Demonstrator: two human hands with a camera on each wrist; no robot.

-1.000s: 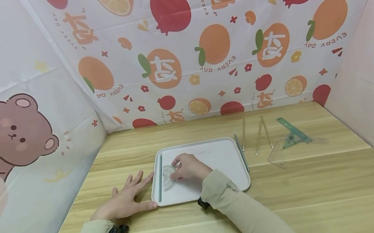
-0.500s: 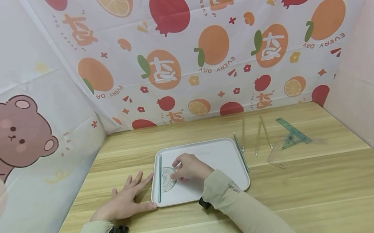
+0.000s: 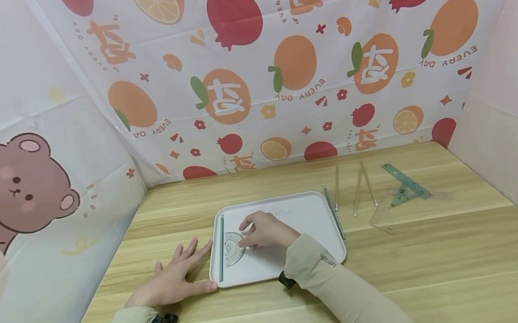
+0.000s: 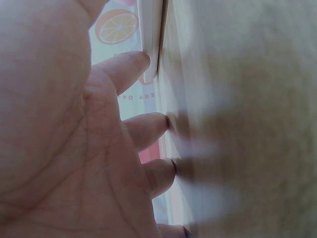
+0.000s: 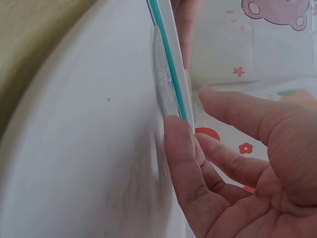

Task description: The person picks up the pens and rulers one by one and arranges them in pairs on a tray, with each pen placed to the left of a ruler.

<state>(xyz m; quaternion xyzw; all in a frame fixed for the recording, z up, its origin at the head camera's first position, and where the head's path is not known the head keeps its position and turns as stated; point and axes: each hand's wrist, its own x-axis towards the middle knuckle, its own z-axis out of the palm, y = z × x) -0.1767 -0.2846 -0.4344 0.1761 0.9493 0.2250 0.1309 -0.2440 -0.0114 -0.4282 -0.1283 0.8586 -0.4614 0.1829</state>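
A white tray [image 3: 305, 237] lies on the wooden table. Along its left side, inside, lies a dark green pencil [image 3: 222, 248]. Right next to that pencil a clear protractor [image 3: 232, 251] rests flat, its straight edge facing it. My right hand [image 3: 268, 231] hovers over the tray at the protractor's curved edge; the thumb and forefinger stand apart, and a fingertip is close to or touching that edge [image 5: 161, 74]. My left hand [image 3: 173, 276] spreads its fingers on the table, with thumb and forefinger against the tray's left rim [image 4: 152, 39].
Another green pencil [image 3: 334, 211] lies along the tray's right rim, outside it. Beyond are several thin wooden pencils [image 3: 357, 189], a green ruler [image 3: 406, 180], a green set square [image 3: 402, 197] and a clear set square [image 3: 382, 224]. Printed cloths hang behind and at the sides.
The protractor has slid slightly left and turned so that it lies against the pencil. My right hand's fingers have drawn back a little from it. The left hand has stayed in place.
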